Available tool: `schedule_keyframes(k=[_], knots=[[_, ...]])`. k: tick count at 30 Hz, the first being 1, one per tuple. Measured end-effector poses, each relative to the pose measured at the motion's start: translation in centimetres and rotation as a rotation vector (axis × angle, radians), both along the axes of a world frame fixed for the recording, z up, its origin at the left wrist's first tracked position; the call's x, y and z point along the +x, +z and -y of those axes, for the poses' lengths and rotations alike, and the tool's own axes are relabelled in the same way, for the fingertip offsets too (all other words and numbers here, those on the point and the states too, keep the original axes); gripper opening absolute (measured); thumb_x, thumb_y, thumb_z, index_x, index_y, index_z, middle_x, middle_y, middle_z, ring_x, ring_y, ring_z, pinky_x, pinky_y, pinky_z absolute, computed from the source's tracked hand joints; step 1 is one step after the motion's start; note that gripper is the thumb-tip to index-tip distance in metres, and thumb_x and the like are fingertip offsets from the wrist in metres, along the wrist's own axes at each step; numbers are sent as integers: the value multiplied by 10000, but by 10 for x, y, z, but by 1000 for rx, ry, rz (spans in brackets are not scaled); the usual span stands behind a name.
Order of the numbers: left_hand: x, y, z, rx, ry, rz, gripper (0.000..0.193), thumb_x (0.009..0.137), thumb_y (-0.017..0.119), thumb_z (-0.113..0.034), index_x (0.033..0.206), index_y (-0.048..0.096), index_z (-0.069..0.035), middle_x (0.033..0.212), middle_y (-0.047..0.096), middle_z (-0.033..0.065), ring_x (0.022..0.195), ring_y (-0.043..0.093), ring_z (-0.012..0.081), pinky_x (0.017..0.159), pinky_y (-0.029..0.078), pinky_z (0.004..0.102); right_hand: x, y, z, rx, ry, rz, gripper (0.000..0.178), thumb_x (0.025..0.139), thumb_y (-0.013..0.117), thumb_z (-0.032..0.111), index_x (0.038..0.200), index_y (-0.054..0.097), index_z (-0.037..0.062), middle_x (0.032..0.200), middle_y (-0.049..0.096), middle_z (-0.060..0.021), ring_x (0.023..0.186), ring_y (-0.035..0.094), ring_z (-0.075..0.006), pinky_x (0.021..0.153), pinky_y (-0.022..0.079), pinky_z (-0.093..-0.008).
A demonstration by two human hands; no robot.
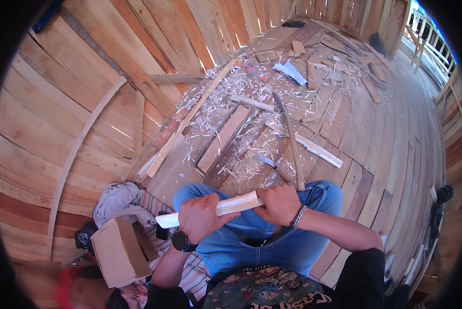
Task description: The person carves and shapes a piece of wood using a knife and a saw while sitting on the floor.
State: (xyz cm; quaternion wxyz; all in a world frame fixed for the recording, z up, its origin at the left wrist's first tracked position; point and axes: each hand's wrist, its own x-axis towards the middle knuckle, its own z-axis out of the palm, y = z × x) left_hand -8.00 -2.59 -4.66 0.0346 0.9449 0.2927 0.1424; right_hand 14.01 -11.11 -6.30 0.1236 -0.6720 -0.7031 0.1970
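Observation:
Across my lap I hold a pale, whittled stick of wood [236, 204], its left end slightly lower than its right. My left hand [200, 216], with a dark watch on the wrist, is wrapped round its middle-left part. My right hand [280, 204], with a chain bracelet at the wrist, is closed on its right end. In front of my knees a curved-blade knife [266, 161] lies on the floor among shavings. Beside it a long, thin wooden pole [291, 136] reaches away from my right knee. A whittled pale strip [313, 146] lies under that pole.
A rectangular wooden block [224, 139] and a long plank [195, 116] lie ahead to the left. Scraps and a light blue piece [290, 72] litter the far floor. At my left are a cardboard box [119, 252], a grey cloth [117, 199] and part of another person [82, 288].

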Motion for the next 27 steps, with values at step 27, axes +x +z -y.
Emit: schedule_keyframes(k=[27], knots=[[-6,-80,15,113,384,40,385,769,746,-406,728,545,-80,677,568,73,609,590,261,531,459,386,102,-213,-90,143,-598,-130,546,771,724,254,1207,520,-4,1184,551,-271,1092,563,-408,924,472,-452]])
